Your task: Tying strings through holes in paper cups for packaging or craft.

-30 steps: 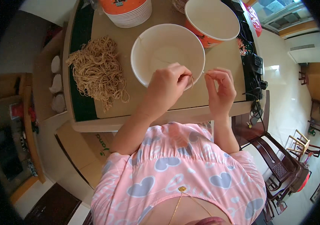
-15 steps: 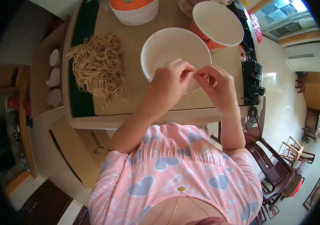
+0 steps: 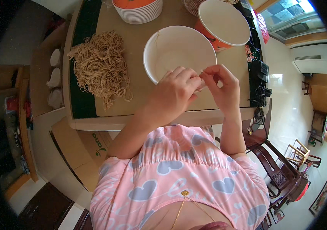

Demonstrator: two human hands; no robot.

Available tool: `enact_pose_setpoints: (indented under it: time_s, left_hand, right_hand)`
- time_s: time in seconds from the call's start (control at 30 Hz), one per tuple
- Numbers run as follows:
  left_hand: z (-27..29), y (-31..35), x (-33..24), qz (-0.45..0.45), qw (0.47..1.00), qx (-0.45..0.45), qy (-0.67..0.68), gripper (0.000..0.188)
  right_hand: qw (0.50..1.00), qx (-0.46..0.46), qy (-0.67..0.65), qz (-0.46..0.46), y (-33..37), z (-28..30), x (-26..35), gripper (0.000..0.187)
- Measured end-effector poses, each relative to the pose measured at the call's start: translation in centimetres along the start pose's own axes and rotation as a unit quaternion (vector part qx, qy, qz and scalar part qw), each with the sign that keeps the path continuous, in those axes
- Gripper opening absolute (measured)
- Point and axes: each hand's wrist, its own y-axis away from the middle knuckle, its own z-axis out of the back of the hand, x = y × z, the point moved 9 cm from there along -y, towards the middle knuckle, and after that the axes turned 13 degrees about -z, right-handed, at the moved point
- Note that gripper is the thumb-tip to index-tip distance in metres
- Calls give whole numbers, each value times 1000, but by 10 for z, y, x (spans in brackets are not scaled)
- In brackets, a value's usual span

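Observation:
Above the near rim of a white paper tub (image 3: 171,50), my two hands meet with fingertips almost touching. My left hand (image 3: 179,86) is closed, its back turned up, and pinches a thin piece of string that its fingers mostly hide. The right hand (image 3: 223,84) pinches at the same spot with thumb and forefinger. A strand of beige string (image 3: 157,38) runs down the inside wall of the tub at its far left. Left of the tub lies a loose, tangled pile of beige string (image 3: 100,67).
A second tub (image 3: 225,23), orange outside, stands at the back right, and a stack of tubs (image 3: 138,13) at the back. Small pink beads (image 3: 249,53), a black device (image 3: 261,71) and cables line the table's right edge. A cardboard box (image 3: 83,149) is below left.
My left hand has rolled over so that its back faces up more. Both hands stay pinched together and have shifted slightly; less of the string shows between them.

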Motion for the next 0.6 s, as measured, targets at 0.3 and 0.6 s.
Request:
enact_pose_setpoints:
  time_s: [0.3,0.6]
  left_hand:
    - [-10,4,30,130,977,-48,165,16]
    - [-8,0,36,161,966,-78,184,15]
  right_hand:
    - [999,12,-39,-13,5,-4,-1,6]
    - [999,3,-29,-14,4,-5,-1,6]
